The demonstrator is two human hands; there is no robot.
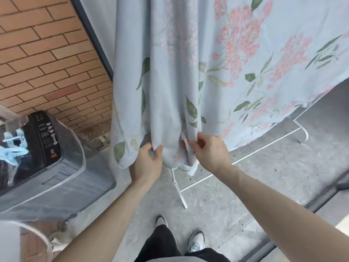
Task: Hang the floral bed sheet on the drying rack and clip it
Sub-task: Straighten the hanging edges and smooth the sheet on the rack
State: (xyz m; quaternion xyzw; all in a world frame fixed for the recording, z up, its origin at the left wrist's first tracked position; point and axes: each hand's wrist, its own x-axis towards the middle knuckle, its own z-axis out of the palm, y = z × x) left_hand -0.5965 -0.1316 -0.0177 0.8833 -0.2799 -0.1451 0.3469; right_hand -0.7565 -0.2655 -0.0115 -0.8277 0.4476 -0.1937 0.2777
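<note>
The pale blue floral bed sheet (pixel 236 69), printed with pink blossoms and green leaves, hangs down over the white drying rack (pixel 177 188). Only the rack's legs and low bars show under the cloth; its top rails are hidden. My left hand (pixel 149 161) pinches a fold at the sheet's lower hem. My right hand (pixel 209 150) pinches the neighbouring fold, a little to the right. Between the two hands the hem bunches into a hanging lump. No clip on the sheet is in view.
A grey top-loading washing machine (pixel 56 167) stands at the left, with light blue clothes pegs (pixel 13 150) on its lid. A brick wall (pixel 47 59) rises behind it. Concrete floor (pixel 236 195) lies below, with my feet near the rack's leg.
</note>
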